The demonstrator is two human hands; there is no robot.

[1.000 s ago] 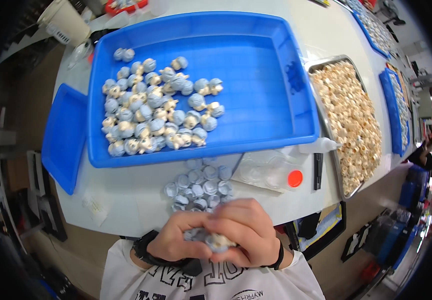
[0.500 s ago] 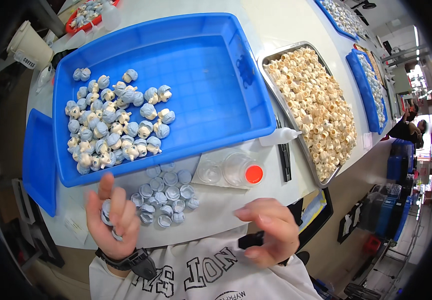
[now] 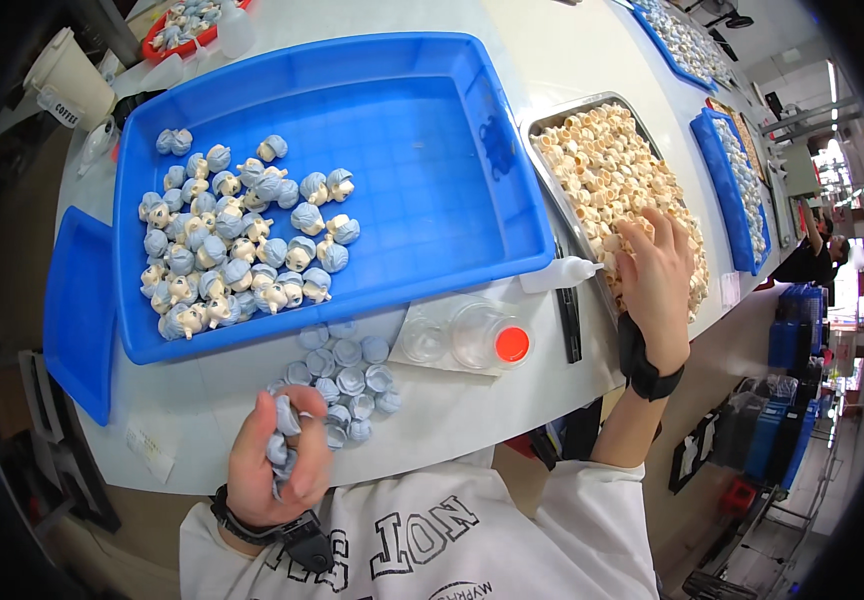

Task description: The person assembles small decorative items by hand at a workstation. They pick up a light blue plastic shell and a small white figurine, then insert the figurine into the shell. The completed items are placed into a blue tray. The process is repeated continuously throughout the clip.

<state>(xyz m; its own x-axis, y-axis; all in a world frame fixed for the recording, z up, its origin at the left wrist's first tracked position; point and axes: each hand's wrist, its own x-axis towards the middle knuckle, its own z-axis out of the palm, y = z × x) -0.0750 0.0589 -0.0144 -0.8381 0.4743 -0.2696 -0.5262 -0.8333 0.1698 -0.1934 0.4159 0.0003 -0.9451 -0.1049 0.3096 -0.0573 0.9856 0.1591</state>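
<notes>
My left hand (image 3: 274, 470) is closed around several light-blue, hollow cap-shaped pieces (image 3: 278, 448), close to the table's near edge. Just beyond it lies a cluster of the same light-blue caps (image 3: 350, 380) on the white table. Over on the right, my right hand (image 3: 660, 275) reaches down into a metal tray (image 3: 542, 150) heaped with small cream-coloured hollow pieces (image 3: 602, 165). Its fingers are spread and bent, with the tips at the heap; no piece can be made out between them.
A large blue bin (image 3: 432, 160) holds several small doll heads with light-blue caps (image 3: 212, 240). Between bin and metal tray lie a white squeeze bottle (image 3: 557, 275) and a dark stick-like tool (image 3: 570, 325). A clear cup with a red-orange disc (image 3: 512, 344) stands nearby. A blue tray (image 3: 80, 310) sits left.
My right hand has moved from near my body out to the metal tray. My left hand has shifted slightly right, nearer the loose caps, still holding caps.
</notes>
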